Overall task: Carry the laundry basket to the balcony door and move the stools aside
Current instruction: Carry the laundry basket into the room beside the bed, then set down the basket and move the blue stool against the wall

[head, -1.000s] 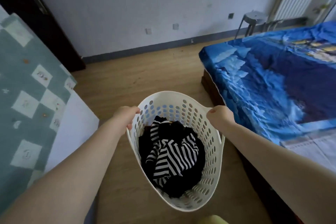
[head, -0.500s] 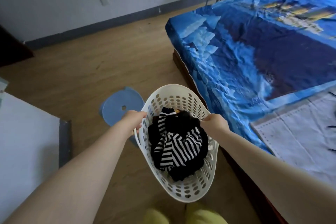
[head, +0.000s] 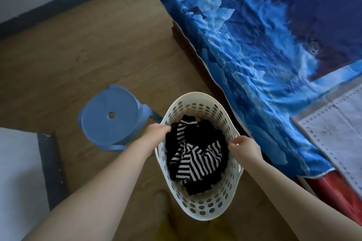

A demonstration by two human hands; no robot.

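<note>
Laundry basket: white perforated plastic laundry basket (head: pixel 197 204), held above the wooden floor (head: pixel 82 53), between the blue stool and the bed.
Left hand: left hand (head: pixel 154 133) on the basket's left rim, fingers curled over the edge; the grip is closed around that rim.
Right hand: right hand (head: pixel 243 147) on the basket's right rim, fingers pinched closed over the edge beside the handle slot.
Contents: dark clothes with a black-and-white striped garment (head: pixel 193 159) heaped inside the basket, filling the lower part.
Blue stool: round blue plastic stool (head: pixel 109 117) with a hole in the middle of its seat, standing on the floor just left of the basket, close to the left forearm.
Bed: bed (head: pixel 270 45) with a blue printed sheet, along the right side; its corner lies just beside the basket's far right rim.
White pad: white dotted sheet (head: pixel 337 135) lying on the bed's near right part.
Wall: pale wall with a dark skirting board (head: pixel 58 4) at the far left.
Near left: a pale flat surface (head: pixel 17 172) with a dark edge, left of the left arm; what it is cannot be told.
</note>
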